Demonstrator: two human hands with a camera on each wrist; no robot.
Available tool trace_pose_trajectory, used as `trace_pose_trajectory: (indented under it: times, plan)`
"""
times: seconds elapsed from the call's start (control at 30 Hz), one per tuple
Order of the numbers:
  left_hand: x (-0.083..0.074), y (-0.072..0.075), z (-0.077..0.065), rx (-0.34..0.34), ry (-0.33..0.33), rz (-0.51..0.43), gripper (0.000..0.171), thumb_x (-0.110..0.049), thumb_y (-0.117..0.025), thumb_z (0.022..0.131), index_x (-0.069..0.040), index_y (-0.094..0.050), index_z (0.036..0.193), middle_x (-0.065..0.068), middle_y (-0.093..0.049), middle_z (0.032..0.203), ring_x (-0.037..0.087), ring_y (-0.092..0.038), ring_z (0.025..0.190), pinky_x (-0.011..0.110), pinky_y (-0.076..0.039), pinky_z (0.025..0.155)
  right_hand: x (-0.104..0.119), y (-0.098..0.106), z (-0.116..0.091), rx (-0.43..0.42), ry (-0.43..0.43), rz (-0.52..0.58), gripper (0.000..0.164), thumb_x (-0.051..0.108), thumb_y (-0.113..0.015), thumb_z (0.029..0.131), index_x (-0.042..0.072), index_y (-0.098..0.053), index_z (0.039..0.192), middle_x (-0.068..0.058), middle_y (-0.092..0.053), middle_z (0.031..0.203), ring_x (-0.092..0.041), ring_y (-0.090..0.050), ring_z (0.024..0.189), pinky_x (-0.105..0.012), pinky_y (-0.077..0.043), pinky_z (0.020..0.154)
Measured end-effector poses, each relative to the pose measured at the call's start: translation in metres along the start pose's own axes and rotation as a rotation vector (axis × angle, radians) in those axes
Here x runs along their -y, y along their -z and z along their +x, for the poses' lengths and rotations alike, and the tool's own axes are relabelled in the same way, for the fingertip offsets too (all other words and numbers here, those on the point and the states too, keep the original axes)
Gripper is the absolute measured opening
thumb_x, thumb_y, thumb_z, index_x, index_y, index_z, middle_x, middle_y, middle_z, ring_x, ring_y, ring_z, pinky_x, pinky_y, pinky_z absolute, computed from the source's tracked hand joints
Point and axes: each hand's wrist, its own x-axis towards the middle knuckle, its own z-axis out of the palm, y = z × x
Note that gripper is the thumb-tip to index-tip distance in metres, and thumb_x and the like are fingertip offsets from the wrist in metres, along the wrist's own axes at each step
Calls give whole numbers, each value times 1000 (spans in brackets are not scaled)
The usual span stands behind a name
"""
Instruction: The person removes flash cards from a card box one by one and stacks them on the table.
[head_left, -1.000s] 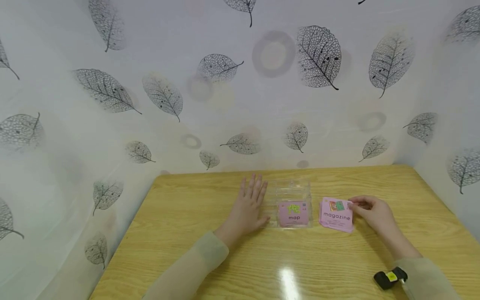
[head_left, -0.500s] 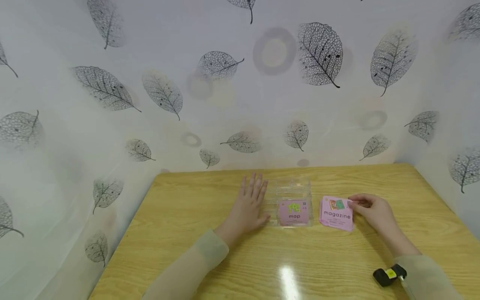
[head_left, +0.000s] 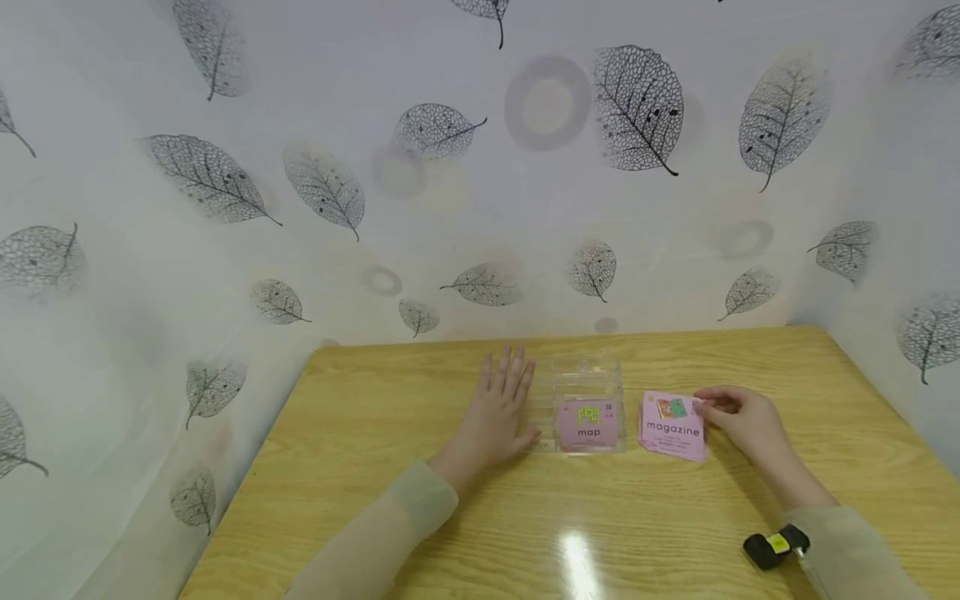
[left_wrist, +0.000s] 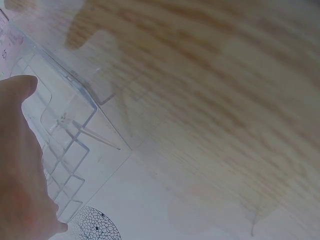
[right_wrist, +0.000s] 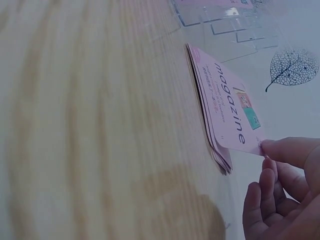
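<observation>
The left hand (head_left: 495,412) lies flat on the wooden table (head_left: 375,467), fingers straight, holding nothing, its edge against the left side of a clear plastic box (head_left: 587,392). 1 pink card marked "map" (head_left: 588,425) sits in the near end of that box. Just right of the box lies a stack of pink cards (head_left: 672,427), its top card reading "magazine". The right hand (head_left: 742,421) pinches the top card's far right corner between thumb and fingertips (right_wrist: 280,150).
</observation>
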Motion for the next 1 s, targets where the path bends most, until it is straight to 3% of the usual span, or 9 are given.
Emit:
trace_pose_trajectory:
  times: [0.37, 0.57, 1.0]
  plan:
    - [0, 0, 0, -10, 2, 12, 107, -82, -26, 100, -5, -4, 171, 21, 0, 179, 40, -10, 167, 59, -13, 136, 3, 0, -2, -23, 20, -5, 30, 13, -73, 99, -10, -73, 118, -18, -74, 101, 6, -52, 74, -14, -46, 63]
    - [0, 1, 0, -13, 3, 15, 107, -82, -27, 100, -6, -7, 171, 20, -8, 179, 40, -12, 166, 57, -14, 136, 1, 0, -1, -17, 14, -9, 31, 15, -73, 100, -9, -73, 119, -19, -74, 103, 5, -52, 75, -13, -45, 64]
    - [1, 1, 0, -8, -3, 15, 106, -82, -25, 100, -5, -5, 171, 22, 1, 179, 40, -12, 166, 59, -12, 136, 4, -2, -2, -10, 23, -2, 31, 16, -70, 102, -8, -72, 121, -21, -73, 105, 6, -52, 76, -13, -46, 65]
